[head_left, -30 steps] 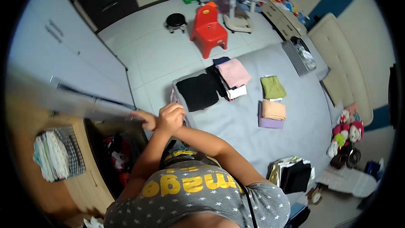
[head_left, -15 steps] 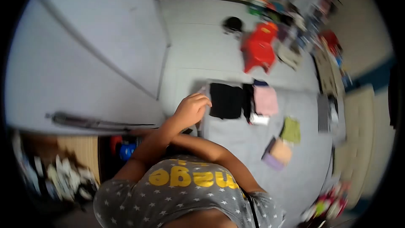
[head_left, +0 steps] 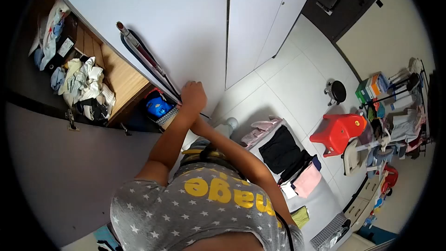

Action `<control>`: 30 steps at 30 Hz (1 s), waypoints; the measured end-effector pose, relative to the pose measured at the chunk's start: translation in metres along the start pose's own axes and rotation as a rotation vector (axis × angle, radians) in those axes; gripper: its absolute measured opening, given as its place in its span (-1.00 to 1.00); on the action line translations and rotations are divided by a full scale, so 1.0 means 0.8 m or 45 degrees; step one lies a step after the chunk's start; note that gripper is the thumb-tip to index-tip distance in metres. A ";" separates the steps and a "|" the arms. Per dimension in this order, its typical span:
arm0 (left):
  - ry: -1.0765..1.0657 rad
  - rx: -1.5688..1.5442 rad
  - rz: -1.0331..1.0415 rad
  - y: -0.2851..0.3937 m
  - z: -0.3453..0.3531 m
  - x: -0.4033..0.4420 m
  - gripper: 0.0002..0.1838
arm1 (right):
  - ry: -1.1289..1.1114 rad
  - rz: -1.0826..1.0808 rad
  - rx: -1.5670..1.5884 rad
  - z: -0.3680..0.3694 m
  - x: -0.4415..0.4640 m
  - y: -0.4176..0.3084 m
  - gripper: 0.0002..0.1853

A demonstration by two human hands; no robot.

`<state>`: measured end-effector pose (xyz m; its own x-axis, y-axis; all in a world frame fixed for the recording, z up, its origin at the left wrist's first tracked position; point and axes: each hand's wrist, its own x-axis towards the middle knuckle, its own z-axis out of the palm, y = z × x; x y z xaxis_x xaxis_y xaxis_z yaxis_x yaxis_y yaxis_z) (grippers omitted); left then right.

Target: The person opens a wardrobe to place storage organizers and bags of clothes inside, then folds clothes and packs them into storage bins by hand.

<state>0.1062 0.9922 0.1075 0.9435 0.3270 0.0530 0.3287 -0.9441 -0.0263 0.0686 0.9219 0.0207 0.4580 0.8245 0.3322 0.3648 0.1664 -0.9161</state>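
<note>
My left hand (head_left: 193, 96) is curled closed in front of the white wardrobe door (head_left: 195, 28); the inside of its fingers is turned away. Beside it, a long dark handle-like bar (head_left: 145, 56) runs along the door. Crossing beneath my left forearm, my right hand (head_left: 199, 124) is mostly hidden, so its fingers and anything in them cannot be made out. Close to both hands, a lower compartment holds a blue item (head_left: 158, 106). Above it, crumpled light clothes (head_left: 86, 83) lie on a wooden shelf (head_left: 121, 80).
A grey bed (head_left: 320, 214) at the right bears folded black cloth (head_left: 279, 149), pink cloth (head_left: 306, 181) and green cloth (head_left: 301, 216). Beyond it stand a red plastic chair (head_left: 338, 132) and a round black stool (head_left: 336, 92). An open cabinet door (head_left: 79, 172) spans the lower left.
My view has turned left toward the wardrobe and is sharper. Both crossed arms now reach toward the wardrobe, and my left hand appears away from the bed's edge.
</note>
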 end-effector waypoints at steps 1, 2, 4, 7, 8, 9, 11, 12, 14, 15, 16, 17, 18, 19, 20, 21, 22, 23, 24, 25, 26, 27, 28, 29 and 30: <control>-0.022 -0.017 -0.027 -0.003 0.002 0.004 -0.71 | 0.009 0.027 -0.052 -0.001 0.002 0.004 -0.54; -0.032 -0.021 -0.030 -0.004 0.004 0.008 -0.71 | 0.006 0.036 -0.048 -0.003 -0.004 0.008 -0.54; -0.038 0.063 -0.152 0.002 0.000 0.017 -0.69 | 0.228 0.172 0.114 -0.026 -0.020 -0.007 -0.56; -0.003 0.179 -0.314 0.011 0.019 0.039 -0.65 | 0.598 0.290 0.388 -0.073 -0.062 0.007 -0.56; -0.084 0.231 -0.317 0.018 0.020 0.049 -0.63 | 0.676 0.418 0.372 -0.100 -0.084 0.013 -0.55; -0.077 0.231 -0.268 0.029 0.017 0.061 -0.63 | 0.759 0.545 0.361 -0.128 -0.104 0.015 -0.52; -0.275 0.177 -0.281 0.061 0.010 0.084 -0.65 | 1.032 0.606 0.379 -0.174 -0.133 0.014 -0.56; -0.281 0.183 -0.219 0.086 0.007 0.093 -0.65 | 1.254 0.666 0.401 -0.192 -0.146 0.013 -0.59; -0.482 0.111 0.029 0.152 0.005 0.110 -0.55 | 1.480 0.530 0.456 -0.222 -0.174 0.032 -0.66; -0.484 0.116 0.098 0.186 0.014 0.119 -0.55 | 1.564 0.523 0.475 -0.237 -0.187 0.033 -0.66; -0.475 0.149 0.242 0.222 0.025 0.126 -0.55 | 1.633 0.521 0.457 -0.251 -0.198 0.030 -0.66; -0.465 0.181 0.386 0.258 0.037 0.132 -0.54 | 1.717 0.514 0.469 -0.262 -0.210 0.028 -0.68; -0.467 0.185 0.456 0.295 0.040 0.134 -0.54 | 1.802 0.506 0.481 -0.274 -0.221 0.027 -0.69; -0.413 0.139 0.627 0.332 0.042 0.134 -0.58 | 1.872 0.505 0.466 -0.287 -0.234 0.029 -0.69; -0.360 0.088 0.797 0.366 0.045 0.138 -0.61 | 1.979 0.462 0.446 -0.300 -0.246 0.032 -0.72; -0.358 0.092 0.867 0.396 0.050 0.148 -0.61 | 2.084 0.412 0.423 -0.316 -0.256 0.035 -0.74; -0.400 0.050 0.975 0.428 0.058 0.158 -0.60 | 2.176 0.456 0.385 -0.334 -0.267 0.038 -0.76; -0.446 0.004 1.079 0.461 0.066 0.170 -0.58 | 2.238 0.453 0.362 -0.354 -0.281 0.045 -0.76; -0.481 -0.037 1.130 0.487 0.069 0.183 -0.59 | 2.345 0.429 0.335 -0.371 -0.294 0.054 -0.75; -0.492 -0.035 1.185 0.510 0.072 0.197 -0.59 | 2.449 0.405 0.312 -0.385 -0.308 0.067 -0.75; -0.556 -0.040 1.237 0.535 0.073 0.217 -0.59 | 2.544 0.423 0.334 -0.405 -0.319 0.078 -0.74; -0.612 -0.042 1.286 0.561 0.072 0.239 -0.58 | 2.603 0.448 0.319 -0.421 -0.334 0.092 -0.74; -0.621 -0.051 1.330 0.588 0.078 0.263 -0.59 | 2.713 0.450 0.210 -0.442 -0.342 0.102 -0.76; -0.627 -0.058 1.378 0.615 0.086 0.286 -0.59 | 2.763 0.470 0.156 -0.463 -0.352 0.107 -0.76; -0.607 -0.091 1.480 0.645 0.093 0.312 -0.64 | 2.846 0.480 0.180 -0.491 -0.356 0.105 -0.78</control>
<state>0.5141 0.5898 0.0330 0.5996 -0.7289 -0.3305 -0.6937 -0.6792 0.2395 0.2868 0.4885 -0.0626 0.3870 -0.8860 -0.2554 0.0779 0.3074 -0.9484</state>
